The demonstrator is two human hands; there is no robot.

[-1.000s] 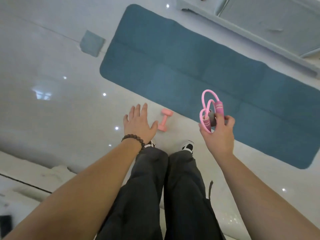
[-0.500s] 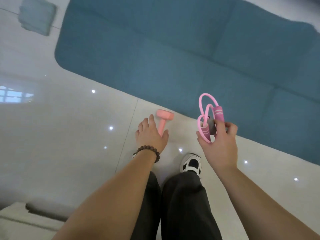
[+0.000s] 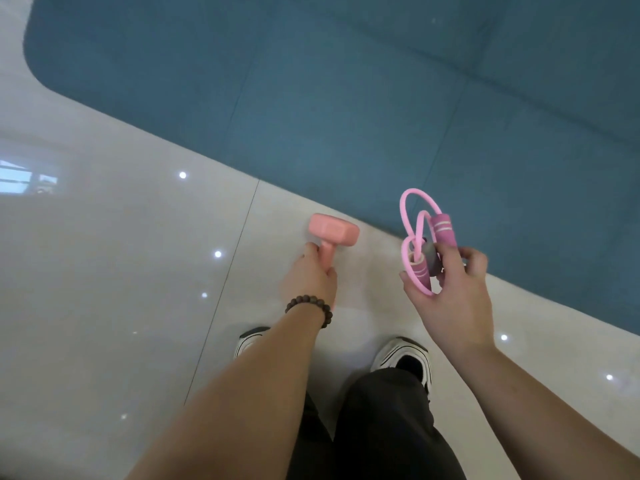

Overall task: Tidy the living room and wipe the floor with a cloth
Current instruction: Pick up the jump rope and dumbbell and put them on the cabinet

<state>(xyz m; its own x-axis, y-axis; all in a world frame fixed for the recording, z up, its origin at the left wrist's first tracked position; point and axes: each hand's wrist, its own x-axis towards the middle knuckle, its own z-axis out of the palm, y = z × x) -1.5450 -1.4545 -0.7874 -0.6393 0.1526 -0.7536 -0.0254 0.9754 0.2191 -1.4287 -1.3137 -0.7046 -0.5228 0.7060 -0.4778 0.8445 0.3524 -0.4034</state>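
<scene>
Left hand [image 3: 310, 277] grips pink dumbbell [image 3: 332, 233] handle on floor [image 3: 104, 271]; right hand [image 3: 450, 296] clasps coiled skipping rope [image 3: 420, 237] beside mat [image 3: 346, 98] edge.

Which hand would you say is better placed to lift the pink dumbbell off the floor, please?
The left. The left hand already grips the pink dumbbell by its handle on the floor, while the right hand is busy holding the coiled pink skipping rope.

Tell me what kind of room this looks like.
Probably a home living room used for workouts: a blue exercise mat lies on glossy floor tiles, the left hand grips a pink dumbbell, and the right hand holds a pink jump rope.
</scene>
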